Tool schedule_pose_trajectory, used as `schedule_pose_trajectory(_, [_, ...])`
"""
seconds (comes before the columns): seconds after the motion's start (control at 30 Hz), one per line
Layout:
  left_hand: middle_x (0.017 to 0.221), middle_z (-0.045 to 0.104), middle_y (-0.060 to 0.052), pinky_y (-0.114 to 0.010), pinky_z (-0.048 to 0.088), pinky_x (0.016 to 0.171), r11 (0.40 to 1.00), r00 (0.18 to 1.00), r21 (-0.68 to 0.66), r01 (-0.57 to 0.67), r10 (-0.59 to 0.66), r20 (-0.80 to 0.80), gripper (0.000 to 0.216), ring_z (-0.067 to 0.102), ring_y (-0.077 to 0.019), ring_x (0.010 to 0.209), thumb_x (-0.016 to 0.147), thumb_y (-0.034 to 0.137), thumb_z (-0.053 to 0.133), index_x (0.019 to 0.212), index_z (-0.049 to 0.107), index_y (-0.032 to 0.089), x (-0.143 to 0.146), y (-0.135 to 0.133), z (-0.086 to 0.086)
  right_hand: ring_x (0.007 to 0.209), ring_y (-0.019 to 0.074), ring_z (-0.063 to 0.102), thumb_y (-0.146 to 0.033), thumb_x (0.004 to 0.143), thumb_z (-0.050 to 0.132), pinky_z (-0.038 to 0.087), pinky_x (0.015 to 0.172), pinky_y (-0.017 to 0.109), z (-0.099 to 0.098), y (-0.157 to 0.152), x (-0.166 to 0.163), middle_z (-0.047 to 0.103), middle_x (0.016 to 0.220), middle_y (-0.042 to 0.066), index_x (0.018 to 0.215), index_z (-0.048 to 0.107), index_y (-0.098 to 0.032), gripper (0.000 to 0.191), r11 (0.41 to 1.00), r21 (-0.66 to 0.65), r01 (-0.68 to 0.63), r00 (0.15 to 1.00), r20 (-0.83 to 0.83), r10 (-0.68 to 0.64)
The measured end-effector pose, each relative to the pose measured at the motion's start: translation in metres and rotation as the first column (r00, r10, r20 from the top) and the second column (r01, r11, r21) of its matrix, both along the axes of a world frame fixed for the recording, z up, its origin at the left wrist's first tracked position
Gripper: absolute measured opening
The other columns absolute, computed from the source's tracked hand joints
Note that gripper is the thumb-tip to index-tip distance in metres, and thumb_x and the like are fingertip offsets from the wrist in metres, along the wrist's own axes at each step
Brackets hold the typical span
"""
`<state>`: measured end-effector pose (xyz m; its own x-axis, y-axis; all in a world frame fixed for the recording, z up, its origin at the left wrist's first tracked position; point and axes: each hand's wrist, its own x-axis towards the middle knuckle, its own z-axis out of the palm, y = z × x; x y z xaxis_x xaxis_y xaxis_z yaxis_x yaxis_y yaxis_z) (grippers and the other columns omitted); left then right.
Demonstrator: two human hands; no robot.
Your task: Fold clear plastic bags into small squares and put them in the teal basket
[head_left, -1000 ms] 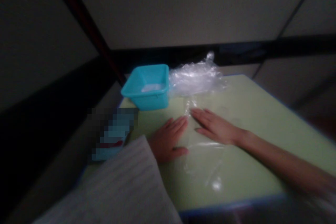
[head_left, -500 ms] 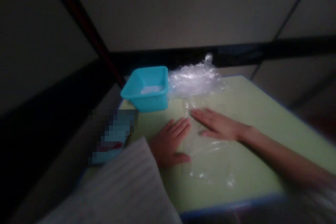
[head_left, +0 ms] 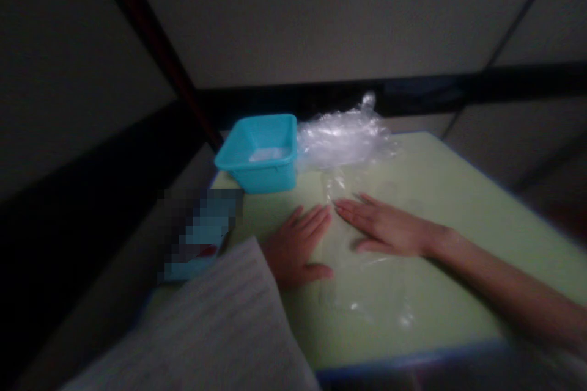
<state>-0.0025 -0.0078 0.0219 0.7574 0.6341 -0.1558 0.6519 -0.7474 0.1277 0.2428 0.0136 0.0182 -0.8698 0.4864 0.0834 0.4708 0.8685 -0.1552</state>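
Observation:
A clear plastic bag (head_left: 367, 284) lies flat on the pale green tabletop (head_left: 468, 195). My right hand (head_left: 378, 226) rests palm down on the bag, its fingers stretched out to the left. At the bag's left edge lies my left hand (head_left: 300, 247), flat with the thumb apart from the fingers. The two sets of fingertips almost meet. Neither hand grips anything. The bag's outline is faint, seen mostly by its glints.
A turquoise plastic basket (head_left: 270, 177) with something white inside stands at the back left. Beside it sits a heap of crumpled clear plastic bags (head_left: 346, 137). A blurred-out bluish flat object (head_left: 206, 226) lies at the left edge. A wall (head_left: 321, 18) rises behind.
My right hand has slid slightly down and toward me over the bag. My left hand has barely moved. The view has shifted a little.

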Motion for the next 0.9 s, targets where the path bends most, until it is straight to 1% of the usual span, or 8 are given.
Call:
schedule_pose_trajectory(0.2, [0.150, 0.011, -0.019, -0.052, 0.006, 0.110, 0.999, 1.000, -0.040, -0.007, 0.006, -0.027, 0.099, 0.007, -0.0292, 0.140, 0.073, 0.074, 0.043, 0.143, 0.017, 0.008, 0.000, 0.002, 0.001, 0.137, 0.0241, 0.018, -0.054, 0.090, 0.037, 0.010, 0.112, 0.048, -0.007, 0.002, 0.003, 0.022, 0.147, 0.020, 0.145, 0.014, -0.008, 0.075, 0.998, -0.067, 0.006, 1.000, -0.030, -0.008])
schedule_pose_trajectory(0.33, [0.151, 0.009, -0.018, -0.054, 0.007, 0.109, 0.999, 1.000, -0.037, 0.007, -0.007, -0.006, 0.104, 0.006, -0.0311, 0.139, 0.067, 0.078, 0.045, 0.143, 0.018, 0.012, -0.002, 0.003, -0.001, 0.138, 0.0245, 0.016, -0.054, 0.090, 0.038, 0.009, 0.112, 0.048, -0.009, 0.002, 0.004, 0.019, 0.148, 0.020, 0.145, 0.013, -0.008, 0.076, 0.996, -0.088, 0.015, 0.999, -0.043, -0.018])
schedule_pose_trajectory(0.43, [0.151, 0.008, -0.019, -0.055, 0.007, 0.109, 1.000, 1.000, -0.030, 0.002, -0.001, 0.022, 0.107, 0.005, -0.0333, 0.139, 0.065, 0.080, 0.044, 0.143, 0.019, 0.011, -0.004, 0.003, -0.004, 0.138, 0.0237, 0.016, -0.055, 0.090, 0.036, 0.008, 0.112, 0.049, -0.010, 0.002, 0.004, 0.019, 0.148, 0.018, 0.146, 0.009, -0.012, 0.076, 0.996, -0.092, 0.014, 0.999, -0.046, -0.019])
schedule_pose_trajectory(0.53, [0.150, 0.008, -0.021, -0.053, 0.005, 0.110, 0.999, 0.993, 0.013, 0.036, -0.037, 0.109, 0.107, 0.005, -0.0333, 0.139, 0.067, 0.080, 0.041, 0.143, 0.018, 0.008, -0.005, 0.004, -0.009, 0.138, 0.0228, 0.015, -0.055, 0.090, 0.035, 0.009, 0.112, 0.048, -0.009, 0.001, 0.004, 0.019, 0.148, 0.019, 0.145, 0.011, -0.010, 0.075, 0.995, -0.098, 0.014, 0.999, -0.033, -0.018])
schedule_pose_trajectory(0.6, [0.150, 0.011, -0.020, -0.049, 0.005, 0.112, 0.993, 0.977, 0.032, 0.116, -0.120, 0.176, 0.103, 0.007, -0.0312, 0.139, 0.071, 0.078, 0.040, 0.143, 0.016, 0.008, -0.004, 0.002, -0.011, 0.138, 0.0230, 0.014, -0.055, 0.090, 0.034, 0.009, 0.112, 0.048, -0.009, 0.001, 0.004, 0.019, 0.148, 0.020, 0.145, 0.014, -0.008, 0.075, 0.995, -0.099, 0.017, 0.999, -0.029, -0.020])
schedule_pose_trajectory(0.67, [0.150, 0.013, -0.019, -0.045, 0.008, 0.113, 0.983, 0.958, 0.025, 0.184, -0.185, 0.218, 0.097, 0.009, -0.0289, 0.139, 0.076, 0.074, 0.038, 0.143, 0.015, 0.008, -0.001, -0.001, -0.010, 0.138, 0.0235, 0.015, -0.055, 0.090, 0.035, 0.008, 0.112, 0.049, -0.009, 0.002, 0.004, 0.020, 0.148, 0.020, 0.144, 0.016, -0.009, 0.074, 0.995, -0.098, 0.016, 0.999, -0.039, -0.020])
schedule_pose_trajectory(0.77, [0.150, 0.015, -0.020, -0.043, 0.012, 0.113, 0.982, 0.965, -0.023, 0.188, -0.180, 0.193, 0.090, 0.010, -0.0284, 0.139, 0.081, 0.069, 0.036, 0.142, 0.019, 0.006, 0.004, -0.009, -0.007, 0.138, 0.0237, 0.015, -0.055, 0.090, 0.037, 0.008, 0.112, 0.050, -0.010, 0.003, 0.006, 0.021, 0.148, 0.019, 0.145, 0.015, -0.011, 0.074, 0.995, -0.104, 0.007, 0.998, -0.062, -0.014])
schedule_pose_trajectory(0.9, [0.149, 0.016, -0.020, -0.046, 0.010, 0.113, 0.984, 0.977, -0.043, 0.172, -0.164, 0.135, 0.091, 0.010, -0.0307, 0.139, 0.077, 0.072, 0.038, 0.140, 0.026, 0.007, 0.007, -0.016, -0.004, 0.138, 0.0231, 0.013, -0.055, 0.089, 0.038, 0.008, 0.112, 0.048, -0.011, 0.005, 0.007, 0.020, 0.148, 0.018, 0.145, 0.013, -0.011, 0.075, 0.992, -0.129, -0.005, 0.999, -0.054, -0.002])
